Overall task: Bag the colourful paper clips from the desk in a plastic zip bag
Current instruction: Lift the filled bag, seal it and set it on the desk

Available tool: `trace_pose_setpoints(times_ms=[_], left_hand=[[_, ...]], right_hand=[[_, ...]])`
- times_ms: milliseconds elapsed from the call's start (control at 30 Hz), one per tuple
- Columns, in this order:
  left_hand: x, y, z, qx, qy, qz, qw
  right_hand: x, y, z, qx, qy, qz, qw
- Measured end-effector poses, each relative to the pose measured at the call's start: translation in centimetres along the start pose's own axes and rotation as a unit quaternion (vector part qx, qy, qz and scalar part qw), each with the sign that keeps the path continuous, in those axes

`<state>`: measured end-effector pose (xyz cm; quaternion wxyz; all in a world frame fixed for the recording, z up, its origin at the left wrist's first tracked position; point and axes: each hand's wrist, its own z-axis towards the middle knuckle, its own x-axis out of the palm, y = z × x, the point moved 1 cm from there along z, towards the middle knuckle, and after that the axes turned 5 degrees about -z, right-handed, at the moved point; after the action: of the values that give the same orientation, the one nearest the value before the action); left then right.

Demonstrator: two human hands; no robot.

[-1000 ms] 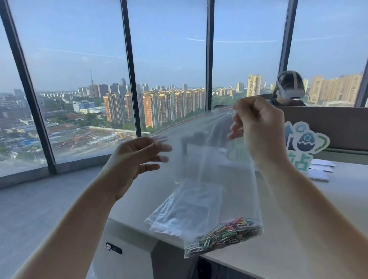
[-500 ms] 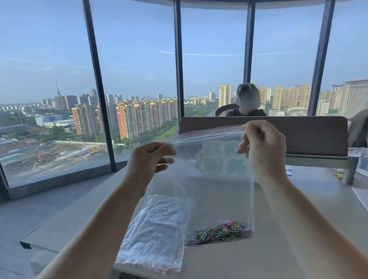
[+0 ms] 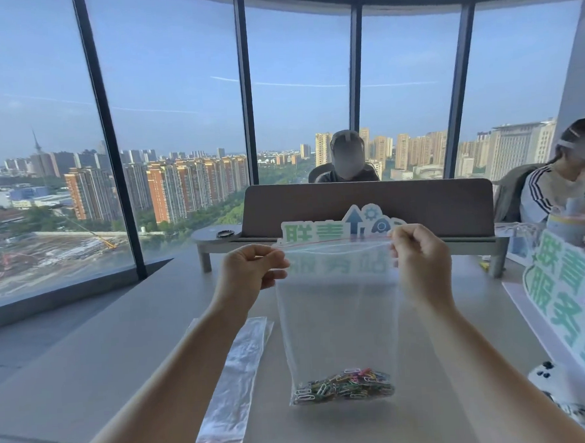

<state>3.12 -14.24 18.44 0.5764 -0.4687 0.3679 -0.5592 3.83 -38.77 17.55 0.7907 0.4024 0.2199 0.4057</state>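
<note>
From the head view, the step seems to be sealing the bag (image 3: 338,320): I would press the zip strip flat between the fingers and slide along it, keeping the top level. The left hand (image 3: 249,272) pinches the top left corner, the right hand (image 3: 418,258) the top right, both closed tight on it. The clips (image 3: 344,386) lie at the bag bottom, below both hands, over the worktop (image 3: 105,366).

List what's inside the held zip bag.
The zip bag holds a heap of colourful paper clips at its bottom; the rest looks empty. Clips buried under the heap can't be seen. Left hand and right hand pinch its top corners.
</note>
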Motion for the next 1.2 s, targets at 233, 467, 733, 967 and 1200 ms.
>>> trace_pose_setpoints(times_ms=[233,467,733,967,1200], left_hand=[[1.9,0.5,-0.1,-0.004,0.025,0.011,1.0],[2.6,0.3,-0.4,0.006,0.049,0.022,0.999],[2.3,0.8,-0.3,0.03,0.067,0.067,0.995],[2.2,0.9,-0.4,0.061,0.06,0.081,0.993],[1.9,1.1,-0.5,0.085,0.049,0.108,0.989]], right_hand=[[0.9,3.4,-0.5,-0.172,0.142,-0.15,0.963],[3.9,5.9,-1.6,-0.224,0.299,-0.273,0.887],[4.7,5.7,-1.1,-0.202,0.321,-0.3,0.875],[5.5,5.6,-0.5,-0.159,0.363,-0.271,0.877],[6.0,5.7,-0.7,-0.154,0.357,-0.278,0.878]])
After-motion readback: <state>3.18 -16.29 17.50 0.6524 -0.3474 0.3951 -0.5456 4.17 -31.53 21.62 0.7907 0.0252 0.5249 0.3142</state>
